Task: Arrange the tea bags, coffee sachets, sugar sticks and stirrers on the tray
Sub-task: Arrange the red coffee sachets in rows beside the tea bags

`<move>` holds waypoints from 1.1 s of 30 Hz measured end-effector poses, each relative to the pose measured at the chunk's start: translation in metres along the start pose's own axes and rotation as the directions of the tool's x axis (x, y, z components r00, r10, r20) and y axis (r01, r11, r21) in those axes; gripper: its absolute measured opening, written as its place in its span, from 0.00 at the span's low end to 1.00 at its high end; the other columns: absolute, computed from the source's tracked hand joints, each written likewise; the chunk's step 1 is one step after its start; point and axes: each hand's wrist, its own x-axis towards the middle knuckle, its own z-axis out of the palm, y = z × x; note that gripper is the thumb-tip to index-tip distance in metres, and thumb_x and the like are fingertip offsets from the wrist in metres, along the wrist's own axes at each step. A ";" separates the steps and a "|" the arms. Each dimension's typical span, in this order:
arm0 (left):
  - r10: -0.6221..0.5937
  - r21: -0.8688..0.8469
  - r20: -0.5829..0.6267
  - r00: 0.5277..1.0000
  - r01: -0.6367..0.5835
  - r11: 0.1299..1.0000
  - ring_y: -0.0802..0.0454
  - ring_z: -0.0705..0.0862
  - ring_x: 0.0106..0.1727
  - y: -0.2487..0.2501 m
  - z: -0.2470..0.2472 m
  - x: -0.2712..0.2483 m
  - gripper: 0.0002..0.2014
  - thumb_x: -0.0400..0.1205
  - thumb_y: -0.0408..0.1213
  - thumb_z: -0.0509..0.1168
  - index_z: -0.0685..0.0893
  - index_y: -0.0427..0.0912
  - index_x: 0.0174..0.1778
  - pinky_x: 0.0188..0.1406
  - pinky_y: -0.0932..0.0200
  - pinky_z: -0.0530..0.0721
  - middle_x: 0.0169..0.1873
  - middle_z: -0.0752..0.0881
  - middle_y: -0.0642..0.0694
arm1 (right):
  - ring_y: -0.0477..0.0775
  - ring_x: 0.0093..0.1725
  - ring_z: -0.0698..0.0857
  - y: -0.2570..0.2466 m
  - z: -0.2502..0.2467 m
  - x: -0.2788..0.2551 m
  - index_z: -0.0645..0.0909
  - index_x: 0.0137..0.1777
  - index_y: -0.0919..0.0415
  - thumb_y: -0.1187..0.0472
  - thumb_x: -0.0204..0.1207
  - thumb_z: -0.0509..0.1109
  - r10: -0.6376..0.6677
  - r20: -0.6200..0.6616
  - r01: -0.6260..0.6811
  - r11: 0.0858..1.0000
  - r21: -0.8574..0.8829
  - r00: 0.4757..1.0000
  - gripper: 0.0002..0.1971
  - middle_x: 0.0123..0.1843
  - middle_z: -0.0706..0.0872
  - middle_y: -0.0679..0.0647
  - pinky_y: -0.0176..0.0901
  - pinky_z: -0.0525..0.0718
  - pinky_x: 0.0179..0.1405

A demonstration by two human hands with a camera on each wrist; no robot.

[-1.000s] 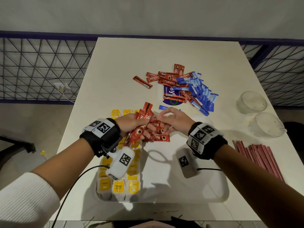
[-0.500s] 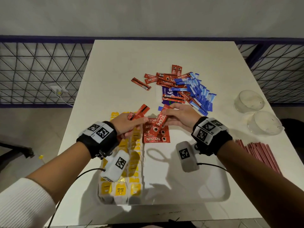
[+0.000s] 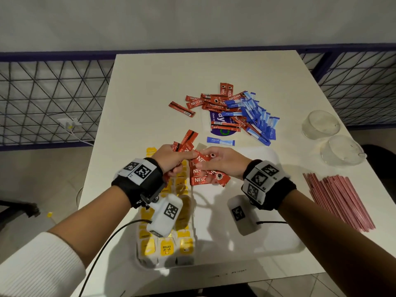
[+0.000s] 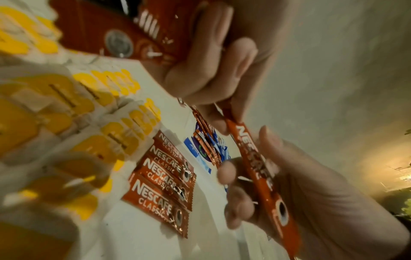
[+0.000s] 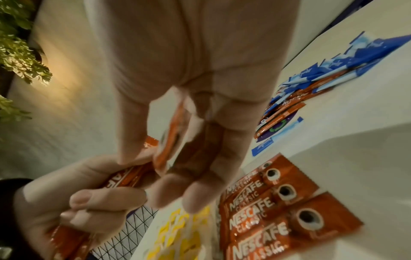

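Note:
My left hand (image 3: pixel 173 159) grips a bunch of red coffee sachets (image 3: pixel 186 140) above the white tray (image 3: pixel 278 243). My right hand (image 3: pixel 216 161) pinches one red sachet (image 4: pixel 260 168) whose far end still meets the left hand's bunch. Three coffee sachets (image 3: pixel 205 176) lie side by side on the tray under the hands. Yellow tea bags (image 3: pixel 167 247) fill the tray's left side in rows. More red sachets (image 3: pixel 214 101) and blue sugar sticks (image 3: pixel 257 116) lie heaped further back on the table. Pink stirrers (image 3: pixel 338 198) lie at the right.
Two clear plastic cups (image 3: pixel 321 125) stand at the table's right edge. One blue sugar stick (image 3: pixel 220 141) lies alone just beyond the tray. A blue printed wrapper (image 3: pixel 218 123) lies under the heap. A wire fence runs behind the white table (image 3: pixel 150 82).
The right hand laid a sachet on the tray's row, then came back to the left hand's bunch and now pinches another sachet from it. The left hand lifted slightly.

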 end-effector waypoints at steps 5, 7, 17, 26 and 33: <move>-0.007 -0.045 -0.043 0.999 0.005 0.999 0.57 0.61 0.10 -0.006 -0.002 0.001 0.16 0.78 0.42 0.69 0.74 0.42 0.27 0.11 0.71 0.58 0.09 0.69 0.51 | 0.51 0.26 0.82 0.011 -0.011 -0.012 0.71 0.48 0.58 0.69 0.78 0.66 0.067 -0.034 -0.065 0.994 0.083 0.997 0.07 0.35 0.83 0.60 0.43 0.85 0.34; 0.004 -0.033 -0.006 1.000 -0.004 0.999 0.59 0.61 0.09 -0.007 -0.001 -0.001 0.16 0.80 0.39 0.68 0.74 0.41 0.28 0.10 0.72 0.58 0.08 0.70 0.52 | 0.49 0.25 0.82 0.018 -0.018 -0.018 0.74 0.46 0.61 0.70 0.78 0.64 0.051 -0.073 -0.039 0.986 0.163 0.996 0.05 0.34 0.82 0.61 0.40 0.86 0.32; -0.029 0.283 0.001 1.000 0.028 0.959 0.57 0.63 0.09 -0.020 -0.004 0.005 0.15 0.79 0.37 0.68 0.70 0.43 0.30 0.10 0.71 0.60 0.10 0.68 0.53 | 0.49 0.27 0.82 0.057 -0.023 -0.030 0.77 0.42 0.63 0.70 0.77 0.67 0.208 -0.100 -0.206 0.978 0.031 0.973 0.03 0.37 0.86 0.58 0.34 0.85 0.29; -0.015 0.327 0.018 1.000 0.008 0.945 0.56 0.66 0.15 -0.013 0.007 0.004 0.11 0.79 0.39 0.69 0.73 0.47 0.35 0.11 0.71 0.62 0.20 0.71 0.49 | 0.47 0.22 0.84 0.063 -0.018 -0.012 0.80 0.37 0.64 0.67 0.73 0.72 0.278 -0.097 -0.278 0.960 0.015 0.955 0.05 0.31 0.86 0.56 0.35 0.84 0.23; -0.040 0.292 0.040 0.998 0.027 0.956 0.57 0.65 0.14 -0.014 0.012 0.005 0.07 0.79 0.40 0.69 0.76 0.46 0.41 0.11 0.70 0.62 0.22 0.72 0.50 | 0.46 0.19 0.84 0.065 -0.020 -0.009 0.79 0.34 0.64 0.65 0.70 0.76 0.280 -0.150 -0.282 0.959 0.006 0.948 0.08 0.30 0.86 0.58 0.34 0.82 0.19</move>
